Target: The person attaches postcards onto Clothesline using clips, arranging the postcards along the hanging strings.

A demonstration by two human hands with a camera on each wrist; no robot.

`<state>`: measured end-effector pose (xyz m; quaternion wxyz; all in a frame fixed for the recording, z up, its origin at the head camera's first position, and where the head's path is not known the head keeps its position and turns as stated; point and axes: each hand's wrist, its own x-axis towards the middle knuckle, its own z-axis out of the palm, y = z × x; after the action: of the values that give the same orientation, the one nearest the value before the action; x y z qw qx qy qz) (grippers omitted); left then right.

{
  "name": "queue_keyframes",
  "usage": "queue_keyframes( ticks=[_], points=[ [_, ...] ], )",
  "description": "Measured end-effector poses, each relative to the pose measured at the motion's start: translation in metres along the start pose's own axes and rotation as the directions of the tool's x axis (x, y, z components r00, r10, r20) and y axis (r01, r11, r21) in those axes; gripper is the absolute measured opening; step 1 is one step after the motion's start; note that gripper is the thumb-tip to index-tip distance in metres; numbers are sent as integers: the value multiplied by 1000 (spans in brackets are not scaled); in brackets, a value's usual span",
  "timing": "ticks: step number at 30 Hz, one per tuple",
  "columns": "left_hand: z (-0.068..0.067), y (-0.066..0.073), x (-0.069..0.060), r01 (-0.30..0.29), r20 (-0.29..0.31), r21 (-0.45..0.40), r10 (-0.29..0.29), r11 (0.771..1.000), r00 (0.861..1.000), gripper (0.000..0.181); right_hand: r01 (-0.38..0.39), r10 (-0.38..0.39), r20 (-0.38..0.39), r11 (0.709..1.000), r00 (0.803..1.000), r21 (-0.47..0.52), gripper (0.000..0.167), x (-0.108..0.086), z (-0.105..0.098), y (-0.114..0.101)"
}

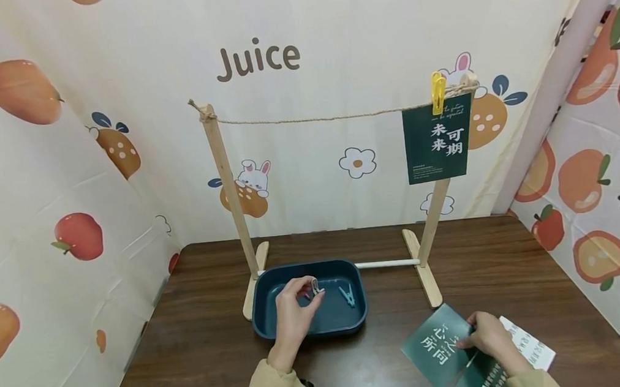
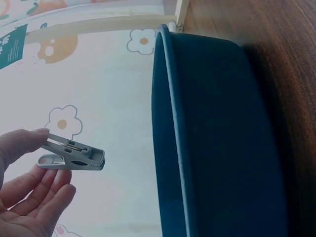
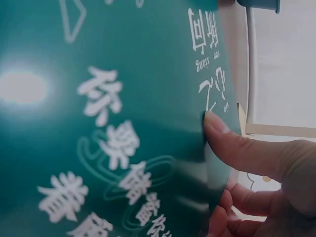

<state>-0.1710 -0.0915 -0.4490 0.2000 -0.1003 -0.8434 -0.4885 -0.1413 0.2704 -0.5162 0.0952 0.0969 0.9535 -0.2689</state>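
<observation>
My left hand (image 1: 294,311) pinches a grey clothespin (image 2: 76,154) between thumb and fingertips, above the dark blue basin (image 1: 261,330). Inside the basin lies a light blue clothespin (image 1: 348,296); something small and reddish beside my fingers is mostly hidden. At the right, my right hand (image 1: 488,333) grips the edge of a green card (image 1: 436,345) with white lettering, thumb on its face in the right wrist view. Beneath that hand are another green card (image 1: 483,375) and a white card (image 1: 530,343), partly covered.
Behind the basin stands a wooden frame (image 1: 236,206) with a twine line (image 1: 309,120) strung across. A yellow clothespin (image 1: 438,93) holds a dark green card (image 1: 438,145) at the line's right end. A white rod (image 1: 388,263) joins the frame's feet on the brown table (image 1: 191,351).
</observation>
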Motion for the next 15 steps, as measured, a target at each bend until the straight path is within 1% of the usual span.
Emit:
queue_keyframes(
  ticks=[5,15],
  points=[
    [-1,2,3,-11,1,-22,12,1000,1000,24,25,-25,-17,1000,1000,18,44,-2,-6,-2],
    [-1,5,4,-9,5,-27,9,1000,1000,25,81,-78,-31,993,996,91,40,-8,-15,-11]
  ],
)
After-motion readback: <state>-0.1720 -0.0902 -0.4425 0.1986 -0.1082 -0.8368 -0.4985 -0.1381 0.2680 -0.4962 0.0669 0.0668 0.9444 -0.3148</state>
